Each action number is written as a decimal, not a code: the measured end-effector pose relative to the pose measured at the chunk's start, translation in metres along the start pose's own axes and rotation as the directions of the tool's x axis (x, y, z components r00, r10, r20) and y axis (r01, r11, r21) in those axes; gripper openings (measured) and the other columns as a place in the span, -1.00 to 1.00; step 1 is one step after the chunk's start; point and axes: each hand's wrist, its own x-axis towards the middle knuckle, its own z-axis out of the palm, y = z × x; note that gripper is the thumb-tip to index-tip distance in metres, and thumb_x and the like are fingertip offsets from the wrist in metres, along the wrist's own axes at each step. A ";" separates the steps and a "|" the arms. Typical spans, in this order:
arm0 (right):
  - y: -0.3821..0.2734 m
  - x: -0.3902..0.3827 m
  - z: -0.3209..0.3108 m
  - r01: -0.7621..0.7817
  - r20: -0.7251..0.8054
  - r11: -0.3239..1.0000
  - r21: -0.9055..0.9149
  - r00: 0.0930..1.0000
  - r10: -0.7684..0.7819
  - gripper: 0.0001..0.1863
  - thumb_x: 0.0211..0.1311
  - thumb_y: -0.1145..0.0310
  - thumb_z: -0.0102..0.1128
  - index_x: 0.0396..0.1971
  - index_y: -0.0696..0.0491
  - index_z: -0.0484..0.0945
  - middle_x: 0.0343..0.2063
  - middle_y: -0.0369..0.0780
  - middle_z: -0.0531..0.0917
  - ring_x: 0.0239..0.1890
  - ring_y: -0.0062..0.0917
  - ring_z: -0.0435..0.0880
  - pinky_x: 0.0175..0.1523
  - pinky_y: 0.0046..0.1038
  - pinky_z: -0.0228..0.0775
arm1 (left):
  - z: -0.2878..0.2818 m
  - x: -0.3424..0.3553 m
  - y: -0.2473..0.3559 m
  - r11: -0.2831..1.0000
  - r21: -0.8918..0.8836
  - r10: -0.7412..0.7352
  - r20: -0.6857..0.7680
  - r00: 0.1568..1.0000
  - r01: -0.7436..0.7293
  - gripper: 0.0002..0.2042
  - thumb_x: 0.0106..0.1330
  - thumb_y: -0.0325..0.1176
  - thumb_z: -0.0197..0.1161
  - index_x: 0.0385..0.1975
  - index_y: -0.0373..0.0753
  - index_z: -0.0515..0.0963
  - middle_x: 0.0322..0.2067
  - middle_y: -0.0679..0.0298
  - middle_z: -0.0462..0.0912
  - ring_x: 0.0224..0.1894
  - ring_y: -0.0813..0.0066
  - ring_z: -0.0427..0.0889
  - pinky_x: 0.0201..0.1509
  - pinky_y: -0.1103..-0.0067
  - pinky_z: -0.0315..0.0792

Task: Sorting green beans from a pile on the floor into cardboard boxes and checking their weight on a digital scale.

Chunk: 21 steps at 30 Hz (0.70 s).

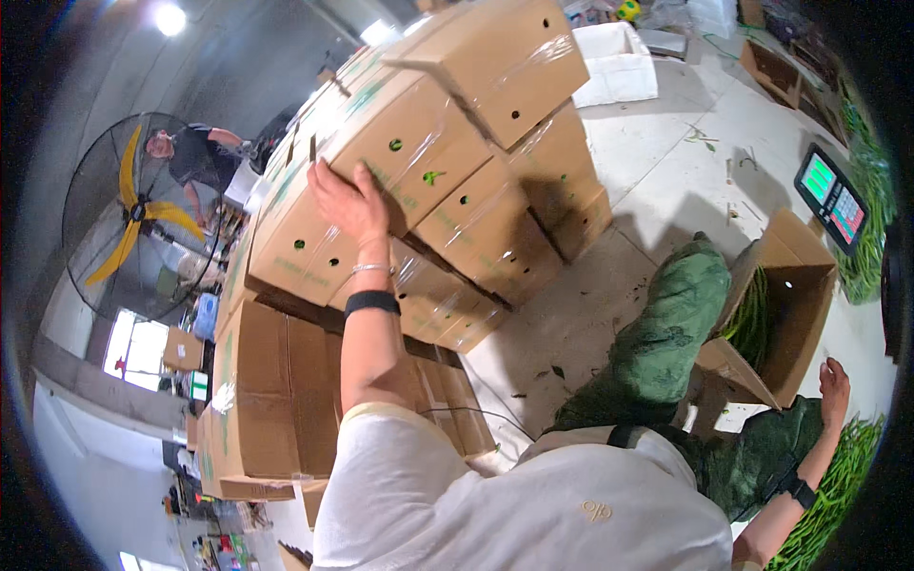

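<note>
Pressing L hand (pixel 345 198), grip released flat, on taped carton (pixel 400 152), long axis upper-right; R hand (pixel 835 385) released.

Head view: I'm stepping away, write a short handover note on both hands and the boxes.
Left hand: open, palm flat on a taped cardboard box in the stack, holding nothing.
Right hand: low by the right knee, beside the pile of green beans; whether its fingers are closed is unclear.
Open carton on the floor is part-filled with beans, flaps up, unsealed.
Scale sits on the floor beyond it.
Done: many boxes stacked and taped. Left: open carton, loose beans.
</note>
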 end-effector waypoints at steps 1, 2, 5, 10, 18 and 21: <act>0.005 0.002 0.003 0.018 -0.038 0.997 0.073 0.999 -0.015 -0.54 0.27 0.10 0.08 0.02 0.13 0.47 -0.23 -0.11 0.56 -0.33 -0.49 0.50 -0.19 -0.48 0.36 | 0.004 -0.002 0.002 0.999 -0.026 -0.029 -0.026 0.999 0.028 -0.41 0.21 -0.12 0.12 0.17 -0.31 0.20 0.19 -0.04 0.20 0.23 -0.02 0.19 0.24 0.21 0.10; 0.014 0.008 0.010 0.036 -0.071 0.988 0.152 0.997 -0.026 -0.54 0.27 0.10 0.08 0.03 0.12 0.47 -0.28 -0.15 0.56 -0.36 -0.51 0.47 -0.22 -0.48 0.35 | 0.002 -0.001 0.003 1.000 -0.006 -0.027 -0.021 0.999 0.027 -0.41 0.21 -0.12 0.12 0.17 -0.31 0.20 0.19 -0.04 0.20 0.23 -0.02 0.19 0.24 0.21 0.10; 0.026 0.017 0.015 0.092 -0.102 0.982 0.162 0.992 -0.076 -0.53 0.27 0.09 0.09 0.03 0.12 0.47 -0.35 -0.20 0.53 -0.44 -0.55 0.42 -0.28 -0.50 0.32 | 0.006 0.000 0.003 0.991 -0.123 -0.060 -0.046 0.997 0.054 -0.42 0.23 -0.11 0.10 0.17 -0.31 0.18 0.20 -0.04 0.17 0.25 -0.02 0.15 0.24 0.20 0.10; 0.012 0.020 0.015 0.070 0.036 0.978 0.196 0.996 -0.079 -0.52 0.27 0.09 0.09 0.01 0.15 0.47 -0.46 -0.26 0.49 -0.49 -0.61 0.36 -0.35 -0.54 0.27 | 0.009 0.000 -0.008 0.993 -0.116 -0.019 -0.090 0.996 0.009 -0.40 0.22 -0.10 0.10 0.17 -0.36 0.18 0.17 -0.10 0.18 0.25 -0.05 0.14 0.27 0.20 0.06; -0.011 0.014 0.013 0.078 -0.009 0.984 0.162 0.997 -0.077 -0.56 0.26 0.12 0.09 -0.03 0.16 0.50 -0.47 -0.23 0.54 -0.51 -0.60 0.39 -0.35 -0.53 0.30 | 0.014 -0.001 -0.006 0.989 -0.148 0.009 -0.105 0.994 -0.025 -0.41 0.26 -0.11 0.10 0.16 -0.39 0.17 0.16 -0.14 0.18 0.25 -0.08 0.12 0.28 0.19 0.05; -0.009 0.017 0.019 0.087 -0.008 0.975 0.203 0.996 -0.087 -0.55 0.24 0.11 0.10 -0.04 0.16 0.50 -0.44 -0.21 0.57 -0.50 -0.59 0.41 -0.33 -0.53 0.32 | 0.011 0.002 -0.009 0.989 -0.138 0.039 -0.121 0.992 -0.056 -0.42 0.25 -0.14 0.12 0.16 -0.39 0.17 0.16 -0.14 0.18 0.24 -0.08 0.13 0.28 0.18 0.07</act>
